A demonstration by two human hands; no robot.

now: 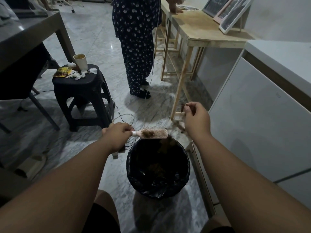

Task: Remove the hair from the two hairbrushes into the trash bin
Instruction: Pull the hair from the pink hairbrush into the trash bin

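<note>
Left hand [117, 133] grips the pink hairbrush [152, 133] by its handle, bristles up with a hair clump still in them, over the far rim of the black-lined trash bin [158, 169]; right hand [196, 118] pinches a hair tuft [183, 108] above and right of the bin.

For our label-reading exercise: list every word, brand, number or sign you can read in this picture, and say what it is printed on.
No text can be read.
Yellow wrapper on the black stool: printing too blurred to read.
Framed pictures on the wooden table: too dark and angled to read.
White cabinet: a faint mark, too small to read.
Paper cup, hairbrush, trash bin: no lettering visible.
</note>
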